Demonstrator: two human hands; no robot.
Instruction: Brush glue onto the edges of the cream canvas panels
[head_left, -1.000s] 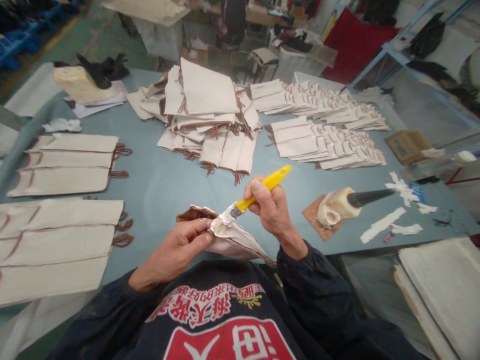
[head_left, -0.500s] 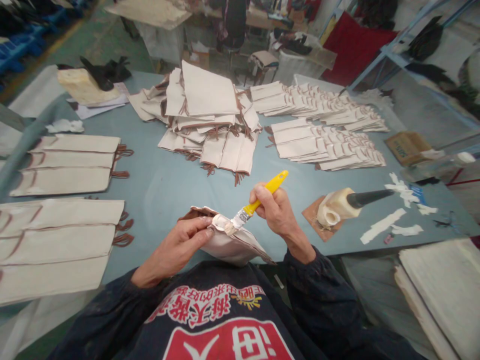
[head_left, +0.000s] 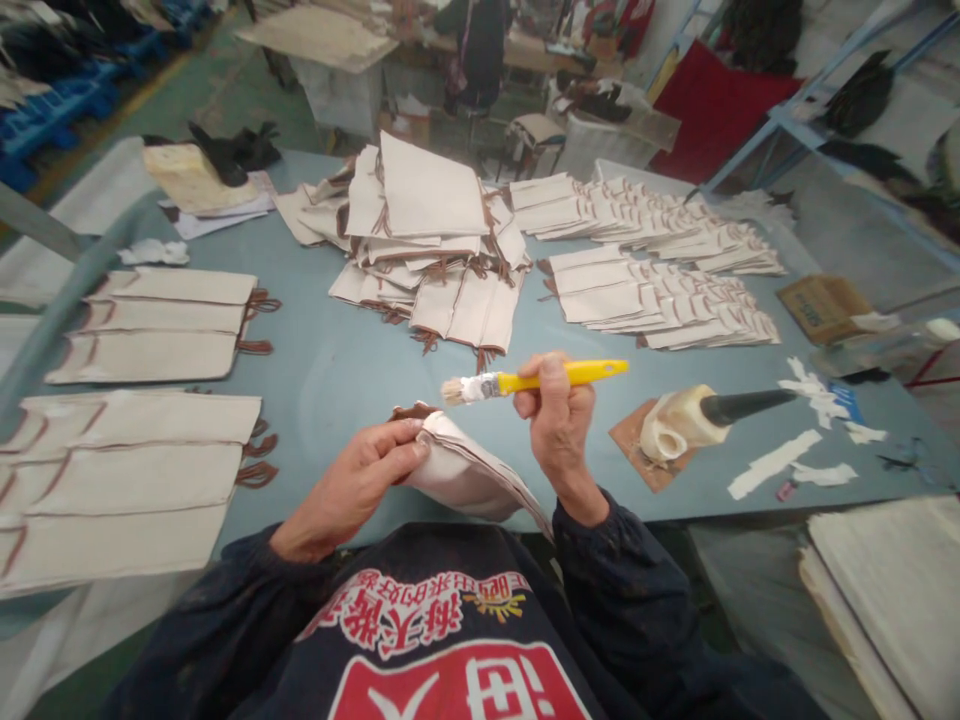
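Between the thumb and fingers of my left hand (head_left: 360,480) is the edge of a cream fabric piece with brown trim (head_left: 472,470), bent and held close to my apron. My right hand (head_left: 559,415) is closed around the yellow handle of a paintbrush (head_left: 574,375). The brush lies nearly level above the table, its white-smeared bristles pointing left and apart from the fabric. Right of my right hand, a cream plastic container (head_left: 682,425) with a black handle rests on a brown board (head_left: 649,460); its round opening faces me.
A heap of cream fabric pieces (head_left: 431,200) lies mid-table, with overlapping rows (head_left: 660,295) to its right. More flat pieces (head_left: 165,330) lie on the left. White strips (head_left: 776,460), a cardboard box (head_left: 825,305) and a clear bottle (head_left: 885,345) are at the right.
My right hand has lifted the paintbrush off the fabric edge and swung it level, bristles to the left. My left hand still grips the fabric. The view has shifted slightly.
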